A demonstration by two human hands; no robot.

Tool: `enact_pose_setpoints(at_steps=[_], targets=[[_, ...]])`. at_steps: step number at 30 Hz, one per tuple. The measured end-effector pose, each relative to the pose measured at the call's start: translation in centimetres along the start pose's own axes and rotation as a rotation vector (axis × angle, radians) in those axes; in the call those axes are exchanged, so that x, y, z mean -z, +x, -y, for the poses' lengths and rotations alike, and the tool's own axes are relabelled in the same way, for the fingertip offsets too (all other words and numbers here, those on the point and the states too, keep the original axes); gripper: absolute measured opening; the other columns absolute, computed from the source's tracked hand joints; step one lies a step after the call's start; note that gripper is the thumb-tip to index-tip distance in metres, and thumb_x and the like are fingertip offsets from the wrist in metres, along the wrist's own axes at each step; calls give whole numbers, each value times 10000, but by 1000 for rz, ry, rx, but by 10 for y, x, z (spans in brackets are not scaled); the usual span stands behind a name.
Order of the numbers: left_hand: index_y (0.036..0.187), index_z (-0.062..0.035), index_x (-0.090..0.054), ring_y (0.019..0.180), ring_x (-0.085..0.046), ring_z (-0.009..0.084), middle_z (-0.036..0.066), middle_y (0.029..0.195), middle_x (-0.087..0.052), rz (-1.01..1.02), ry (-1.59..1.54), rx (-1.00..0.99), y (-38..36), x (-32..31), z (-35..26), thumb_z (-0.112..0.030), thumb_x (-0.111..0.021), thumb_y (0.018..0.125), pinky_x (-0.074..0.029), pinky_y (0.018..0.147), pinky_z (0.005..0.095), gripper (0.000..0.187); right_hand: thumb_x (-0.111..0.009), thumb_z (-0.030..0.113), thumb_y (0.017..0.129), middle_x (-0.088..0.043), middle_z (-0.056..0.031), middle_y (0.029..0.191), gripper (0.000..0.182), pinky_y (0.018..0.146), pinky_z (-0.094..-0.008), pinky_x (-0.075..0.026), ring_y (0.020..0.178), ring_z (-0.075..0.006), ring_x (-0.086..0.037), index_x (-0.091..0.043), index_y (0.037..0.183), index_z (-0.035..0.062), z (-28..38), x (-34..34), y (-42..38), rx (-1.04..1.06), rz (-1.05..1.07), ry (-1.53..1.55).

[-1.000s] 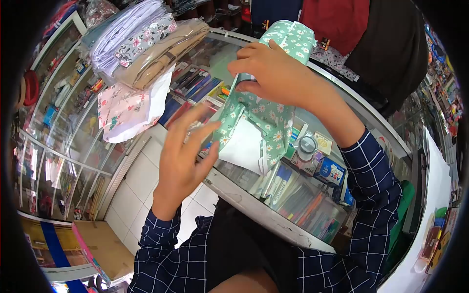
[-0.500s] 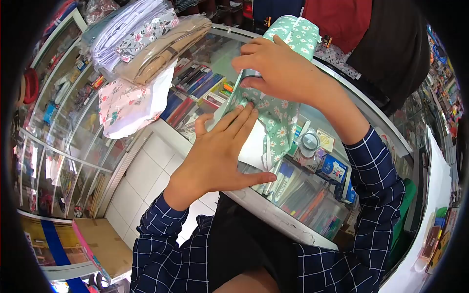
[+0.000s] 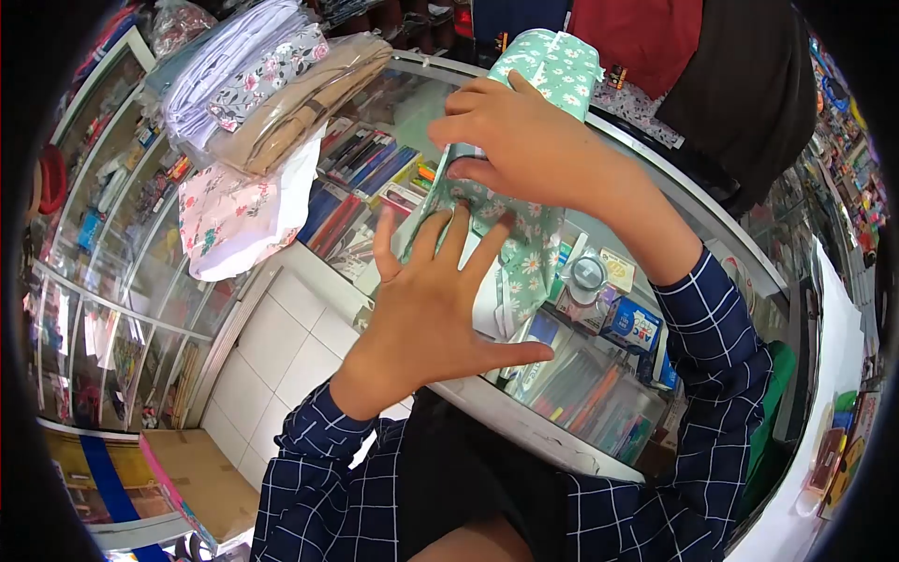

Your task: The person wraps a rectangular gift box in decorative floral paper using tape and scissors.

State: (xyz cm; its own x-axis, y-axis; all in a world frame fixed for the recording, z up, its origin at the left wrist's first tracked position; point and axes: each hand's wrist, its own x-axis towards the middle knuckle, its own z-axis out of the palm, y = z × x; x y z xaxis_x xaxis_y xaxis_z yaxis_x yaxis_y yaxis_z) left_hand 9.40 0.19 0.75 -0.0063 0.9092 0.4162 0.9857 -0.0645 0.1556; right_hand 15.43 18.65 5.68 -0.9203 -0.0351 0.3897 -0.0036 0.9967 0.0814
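A mint-green cloth with white daisies (image 3: 526,245) lies folded on the glass counter top (image 3: 655,187), its far end raised. My right hand (image 3: 520,140) grips the cloth near its middle, fingers curled over the fold. My left hand (image 3: 433,309) lies flat on the near part of the cloth, palm down with fingers spread. A white layer shows under the near end of the cloth beside my left hand.
A stack of folded fabrics (image 3: 272,84) in plastic sits at the counter's left end, with a pink floral piece (image 3: 234,215) hanging off it. Pens and stationery boxes (image 3: 599,375) fill the glass case below. A person in red and dark clothing (image 3: 712,66) stands behind the counter.
My left hand came down from mid-air onto the near part of the cloth, then spread its fingers wider. My right hand kept its grip and barely moved.
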Motion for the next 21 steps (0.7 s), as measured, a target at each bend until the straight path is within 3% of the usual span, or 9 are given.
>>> enact_pose_setpoints(at_steps=[2, 8, 11, 14, 15, 18, 19, 21], targets=[[1347, 8, -450, 1221, -486, 354, 260, 1271, -514, -28, 5, 18, 3, -2, -5, -744, -673, 634, -75, 1098, 601, 1061, -687, 244, 827, -587, -42, 1121, 319, 1021, -581, -357, 1178, -257, -495, -619, 1133, 180, 0, 2, 2, -13, 59, -20], [1381, 94, -350, 1342, -387, 374, 307, 1367, -436, 17, -72, 73, -4, -10, -2, -779, -604, 672, 0, 1118, 604, 1153, -681, 241, 831, -585, -43, 1109, 305, 1029, -589, -351, 1195, -262, -487, -618, 1123, 179, 0, 6, 3, -38, 88, 21], [1436, 64, -267, 1397, -303, 363, 307, 1441, -347, 233, -18, 32, -13, 5, 0, -766, -615, 676, 20, 1123, 595, 1178, -681, 241, 832, -587, -46, 1118, 298, 1034, -594, -345, 1201, -266, -485, -618, 1116, 178, 0, 6, 3, -35, 85, 18], [1450, 23, -276, 1415, -271, 346, 285, 1472, -310, 293, -106, 19, -25, 22, 0, -753, -616, 686, 15, 1131, 579, 1141, -676, 259, 835, -588, -49, 1129, 295, 1040, -593, -337, 1192, -269, -491, -613, 1112, 179, -3, 2, 0, -3, 27, 4], [1425, -5, -356, 1351, -361, 359, 254, 1430, -379, 253, -142, 20, -27, 27, -1, -706, -636, 710, -88, 1118, 566, 1040, -670, 259, 836, -590, -52, 1127, 289, 1040, -594, -334, 1184, -271, -496, -609, 1104, 173, -3, 4, 0, -5, 32, 21], [1390, -7, -413, 1202, -466, 362, 222, 1339, -459, 182, -198, 10, -25, 30, 2, -638, -664, 737, -203, 1058, 545, 942, -654, 257, 832, -595, -61, 1118, 276, 1040, -589, -332, 1152, -277, -516, -596, 1082, 155, -1, 9, 1, -17, 26, 118], [1347, 22, -445, 1091, -492, 351, 199, 1243, -504, 60, -231, -82, -18, 26, 1, -559, -680, 773, -291, 993, 493, 850, -650, 255, 827, -596, -64, 1110, 274, 1040, -583, -333, 1136, -278, -526, -592, 1074, 149, -2, 10, 1, -28, 9, 178], [1311, 48, -468, 1101, -490, 355, 203, 1234, -509, -15, -226, -123, -7, 10, 2, -538, -680, 783, -319, 989, 458, 817, -636, 214, 827, -588, -70, 1117, 261, 1034, -566, -342, 1115, -295, -536, -582, 1068, 131, -3, 15, 1, -41, -12, 334]])
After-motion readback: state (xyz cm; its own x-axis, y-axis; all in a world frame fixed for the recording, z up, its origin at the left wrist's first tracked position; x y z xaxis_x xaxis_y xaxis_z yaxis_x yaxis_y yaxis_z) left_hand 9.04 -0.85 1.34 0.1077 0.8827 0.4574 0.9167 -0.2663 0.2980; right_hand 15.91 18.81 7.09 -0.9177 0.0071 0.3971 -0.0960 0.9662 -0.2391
